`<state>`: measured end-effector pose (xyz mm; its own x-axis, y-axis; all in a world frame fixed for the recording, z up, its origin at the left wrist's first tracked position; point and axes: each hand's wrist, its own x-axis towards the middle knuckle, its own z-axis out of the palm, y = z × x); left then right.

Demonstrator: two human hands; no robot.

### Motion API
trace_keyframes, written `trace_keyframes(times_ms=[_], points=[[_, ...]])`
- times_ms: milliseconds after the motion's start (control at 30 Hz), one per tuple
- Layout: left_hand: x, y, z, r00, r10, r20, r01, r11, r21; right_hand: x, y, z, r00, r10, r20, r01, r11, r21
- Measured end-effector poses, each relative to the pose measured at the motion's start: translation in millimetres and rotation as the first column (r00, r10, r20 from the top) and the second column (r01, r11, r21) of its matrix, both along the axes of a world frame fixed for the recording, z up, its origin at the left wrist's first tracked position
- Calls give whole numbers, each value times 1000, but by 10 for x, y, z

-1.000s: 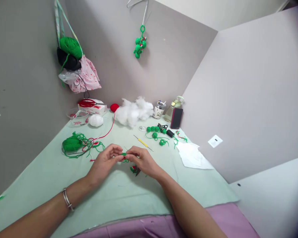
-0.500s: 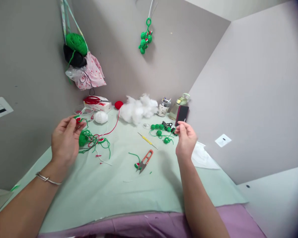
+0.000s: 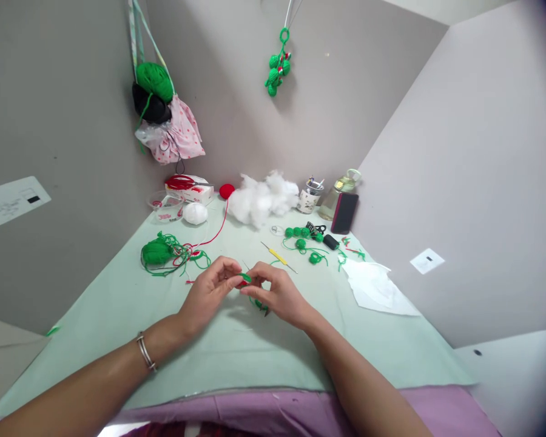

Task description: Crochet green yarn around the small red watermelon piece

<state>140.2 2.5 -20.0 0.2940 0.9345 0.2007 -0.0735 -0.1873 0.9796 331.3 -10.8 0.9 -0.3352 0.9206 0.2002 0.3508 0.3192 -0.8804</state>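
Observation:
A small green and red crochet piece (image 3: 244,280) is pinched in the fingers of my left hand (image 3: 213,292), above the middle of the cloth. The fingertips of my right hand (image 3: 275,292) close on its right edge, and a thin needle-like tip shows between the hands. Below my right hand lies another small green piece (image 3: 258,303), with the snips mostly hidden under the hand. A yellow-handled crochet hook (image 3: 277,256) lies just behind the right hand.
Green yarn (image 3: 157,250) lies tangled at left. White stuffing (image 3: 261,200), a white yarn ball (image 3: 195,213) and a red one (image 3: 226,192) sit at the back. Green crochet balls (image 3: 301,244), a phone (image 3: 344,213) and white sheets (image 3: 375,285) are at right.
My hands were wide apart and have come together in the middle. The crochet piece moved right with my left hand, and my right hand now grips it too. The view has shifted slightly.

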Motion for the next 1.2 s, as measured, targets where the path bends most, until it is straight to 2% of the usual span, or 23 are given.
trace_keyframes(times_ms=[267,533,633,900,1067,1200], points=[[-14,-16,-29,996,-70,-51,72,997,40,20,4,22,999,-30,32,26,994,101],[-22,5,-56,997,-58,-54,61,996,63,0,9,-8,1000,-5,-19,6,998,65],[-31,14,-32,996,-62,-64,65,996,54,-4,12,-12,999,-16,-40,20,995,94],[-46,20,43,982,-182,-44,180,983,-44,-1,-9,-48,996,-74,50,60,971,232],[-43,75,-10,983,-184,-7,182,975,-125,50,-10,-16,999,-2,47,-6,985,172],[-45,90,-32,982,-187,8,186,969,-165,110,16,17,997,-79,-17,80,982,171]])
